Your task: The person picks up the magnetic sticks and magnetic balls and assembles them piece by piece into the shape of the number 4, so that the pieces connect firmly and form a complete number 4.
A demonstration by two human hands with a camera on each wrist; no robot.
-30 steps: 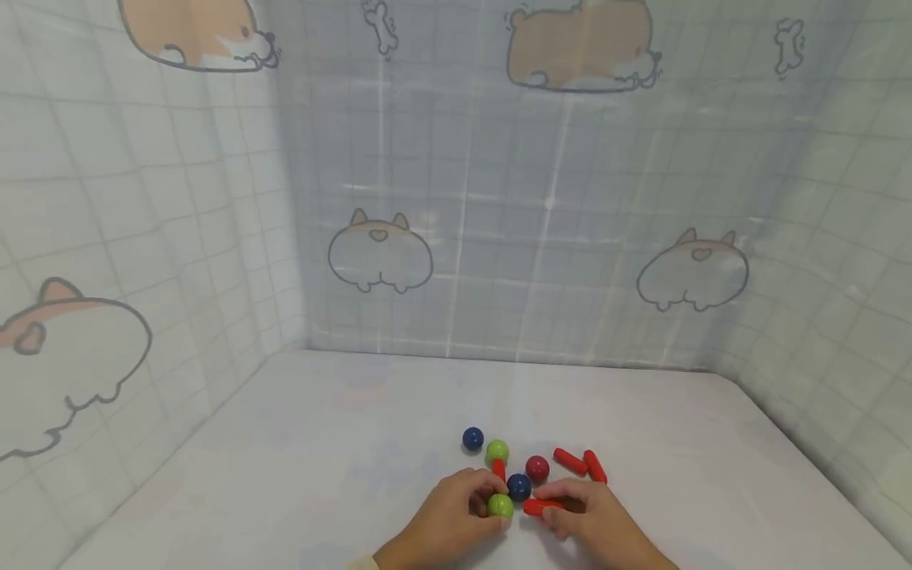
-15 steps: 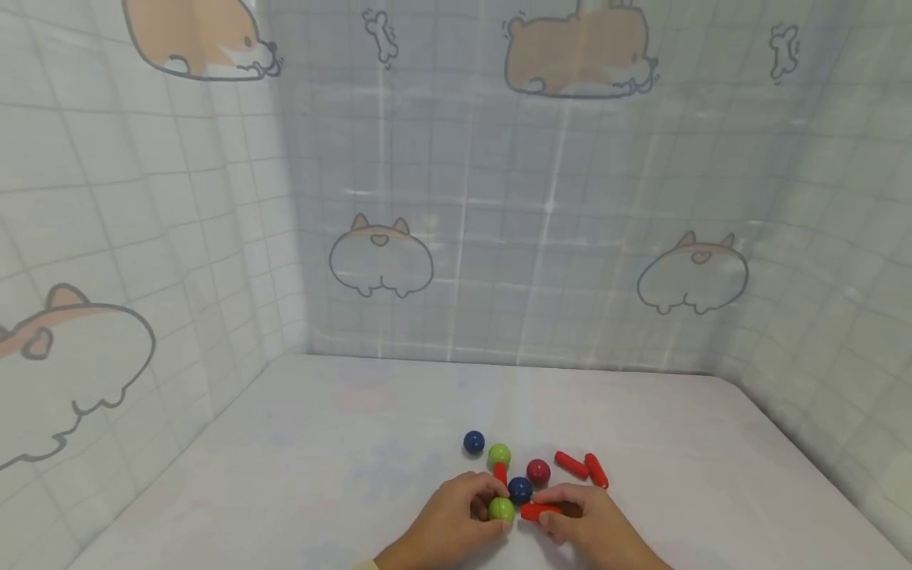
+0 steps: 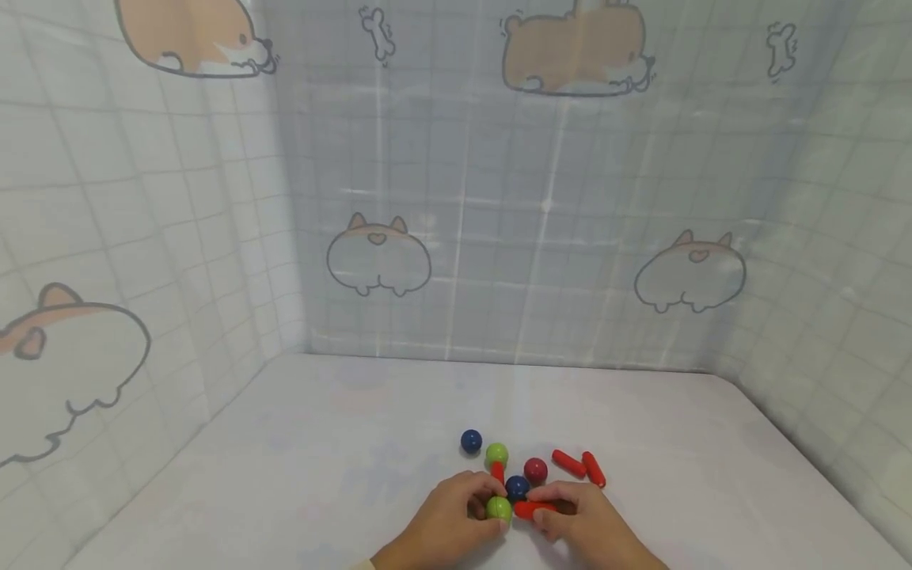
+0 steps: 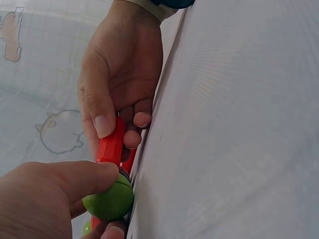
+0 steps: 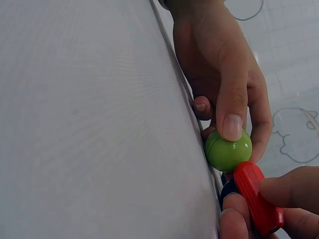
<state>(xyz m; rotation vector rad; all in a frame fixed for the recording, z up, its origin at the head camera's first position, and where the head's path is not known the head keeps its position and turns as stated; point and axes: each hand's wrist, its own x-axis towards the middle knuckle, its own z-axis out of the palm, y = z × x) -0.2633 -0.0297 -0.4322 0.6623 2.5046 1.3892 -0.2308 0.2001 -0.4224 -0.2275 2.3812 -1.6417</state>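
Note:
In the head view my left hand (image 3: 452, 513) pinches a light green ball (image 3: 499, 511) between thumb and fingers, low over the white table. My right hand (image 3: 587, 518) grips a short red ribbed rod (image 5: 258, 198), its tip right at the green ball's side in the right wrist view. A second red rod (image 3: 497, 473) runs from the left fingers toward another green ball (image 3: 496, 454), the two meeting end to end. Just beyond both hands sits a dark blue ball (image 3: 517, 488), partly covered by the right fingertips, with a dark red ball (image 3: 536, 470) behind it.
Two loose red rods, one slanting (image 3: 568, 463) and one steeper (image 3: 594, 469), lie right of the dark red ball. Another blue ball (image 3: 471, 441) rests at the far left of the group. A patterned curtain (image 3: 492, 309) encloses the table (image 3: 342, 459) at the back and sides.
My right hand has moved slightly left, bringing the red rod closer to the green ball. The left hand keeps its hold, and the other pieces stay in place.

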